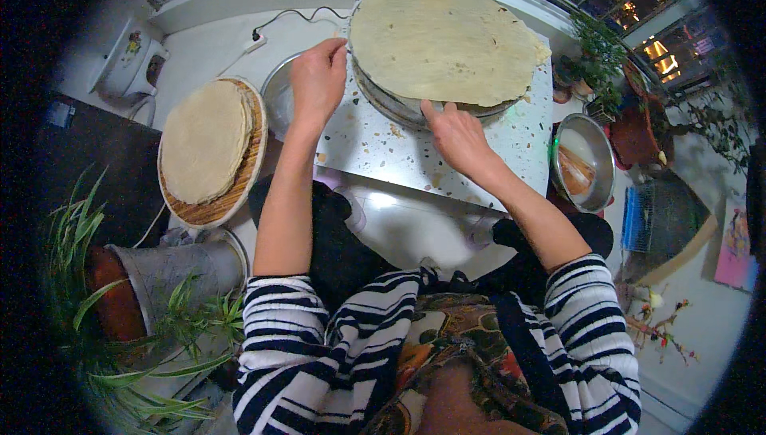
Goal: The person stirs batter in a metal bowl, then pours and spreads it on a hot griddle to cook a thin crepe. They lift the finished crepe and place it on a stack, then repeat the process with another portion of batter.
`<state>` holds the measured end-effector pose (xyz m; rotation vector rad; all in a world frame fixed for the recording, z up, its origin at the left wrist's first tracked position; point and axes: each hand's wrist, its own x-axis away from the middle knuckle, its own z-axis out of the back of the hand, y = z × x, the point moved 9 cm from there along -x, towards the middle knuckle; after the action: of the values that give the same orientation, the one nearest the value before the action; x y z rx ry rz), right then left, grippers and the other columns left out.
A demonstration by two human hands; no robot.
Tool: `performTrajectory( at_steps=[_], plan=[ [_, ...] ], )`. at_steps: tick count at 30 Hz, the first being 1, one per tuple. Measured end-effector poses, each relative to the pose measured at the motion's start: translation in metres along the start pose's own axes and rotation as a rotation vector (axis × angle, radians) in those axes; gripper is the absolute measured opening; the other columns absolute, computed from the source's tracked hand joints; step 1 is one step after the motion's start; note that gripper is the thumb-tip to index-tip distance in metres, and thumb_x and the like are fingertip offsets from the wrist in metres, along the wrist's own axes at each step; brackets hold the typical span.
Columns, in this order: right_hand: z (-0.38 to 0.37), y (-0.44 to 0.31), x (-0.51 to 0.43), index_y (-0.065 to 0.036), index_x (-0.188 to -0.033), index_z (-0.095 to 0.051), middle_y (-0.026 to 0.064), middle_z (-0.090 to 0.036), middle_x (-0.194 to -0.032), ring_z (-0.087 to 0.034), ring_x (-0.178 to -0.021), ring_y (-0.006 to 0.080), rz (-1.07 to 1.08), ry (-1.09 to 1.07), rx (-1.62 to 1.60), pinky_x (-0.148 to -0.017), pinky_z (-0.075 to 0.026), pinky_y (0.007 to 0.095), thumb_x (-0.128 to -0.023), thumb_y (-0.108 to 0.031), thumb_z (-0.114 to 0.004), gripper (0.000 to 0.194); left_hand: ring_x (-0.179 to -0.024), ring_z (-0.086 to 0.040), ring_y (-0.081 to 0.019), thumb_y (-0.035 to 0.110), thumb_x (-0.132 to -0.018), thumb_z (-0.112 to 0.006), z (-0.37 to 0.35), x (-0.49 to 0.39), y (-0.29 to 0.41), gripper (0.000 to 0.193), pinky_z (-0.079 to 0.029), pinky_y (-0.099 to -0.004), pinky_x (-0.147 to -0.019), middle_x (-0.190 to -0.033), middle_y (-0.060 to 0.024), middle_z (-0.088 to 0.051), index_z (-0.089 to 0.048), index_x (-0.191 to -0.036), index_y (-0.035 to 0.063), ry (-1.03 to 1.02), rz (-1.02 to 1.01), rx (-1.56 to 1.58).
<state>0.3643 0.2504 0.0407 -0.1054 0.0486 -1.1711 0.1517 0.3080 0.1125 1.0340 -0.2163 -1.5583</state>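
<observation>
A large, thin, pale flatbread [446,40] covers the top of a round griddle [389,103] and overhangs its rim in places. At the flatbread's near edge, my right hand [459,136] has its index finger extended and fingers spread, the tips touching the edge or the rim just below it. Beside the griddle's left side is my left hand [320,79], its fingers curled and the fingertips close to the rim. Whether those fingers pinch anything is hidden. A metal basin [278,97] sits partly behind my left hand and forearm.
The griddle stands on a speckled white table [383,154]. To the left, a stack of flatbreads [206,142] rests on a round woven tray [254,166]. A cable runs to a power strip [255,44]. At right stands a metal bowl [604,166] holding something brown. Potted plants [598,55] line the sides.
</observation>
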Motion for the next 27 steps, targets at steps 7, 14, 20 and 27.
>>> performTrajectory(
  at_steps=[7, 14, 20, 27],
  plan=[
    [0.017, -0.001, 0.009, -0.005, -0.117, -0.054, 0.0280, -0.061, -0.087, -0.066, -0.078, 0.0412, 0.025, -0.035, 0.070, -0.063, -0.054, 0.0493, -0.079, -0.005, -0.057, 0.039, -0.076, -0.069, -0.0259, 0.020, -0.090, -0.059, 0.013, 0.009, -0.016, 0.024, -0.052, -0.0346, -0.071, -0.088, -0.0182, -0.070, -0.071, -0.104, 0.0042, 0.001, 0.048, 0.033],
    [-0.003, -0.058, -0.059, 0.000, -0.106, -0.054, 0.0271, -0.062, -0.084, -0.063, -0.080, 0.0439, -0.010, 0.086, -0.097, -0.070, -0.052, 0.0500, -0.083, -0.003, -0.052, 0.023, -0.082, -0.067, -0.0351, 0.015, -0.087, -0.059, 0.016, 0.010, -0.019, 0.022, -0.052, -0.0413, -0.076, -0.091, -0.0204, -0.069, -0.071, -0.101, 0.0035, 0.038, 0.027, -0.023],
    [0.017, -0.071, -0.094, 0.002, -0.102, -0.060, 0.0261, -0.065, -0.081, -0.065, -0.074, 0.0393, -0.031, 0.263, -0.201, -0.067, -0.053, 0.0480, -0.087, -0.008, -0.052, 0.020, -0.087, -0.064, -0.0384, 0.009, -0.082, -0.062, 0.007, 0.007, -0.029, 0.022, -0.051, -0.0454, -0.079, -0.093, -0.0210, -0.068, -0.070, -0.101, 0.0015, -0.018, 0.027, -0.059],
    [0.021, -0.002, -0.036, -0.004, -0.140, -0.047, 0.0027, -0.056, -0.072, -0.051, -0.054, 0.0094, -0.202, 0.117, -1.341, -0.047, -0.043, 0.0249, -0.094, -0.016, -0.058, 0.049, -0.121, -0.045, -0.0336, 0.001, -0.070, -0.071, -0.047, 0.016, 0.021, 0.067, -0.042, -0.0419, -0.100, -0.127, -0.0135, -0.051, -0.048, -0.133, 0.0101, -0.145, -0.338, -0.226]
  ],
)
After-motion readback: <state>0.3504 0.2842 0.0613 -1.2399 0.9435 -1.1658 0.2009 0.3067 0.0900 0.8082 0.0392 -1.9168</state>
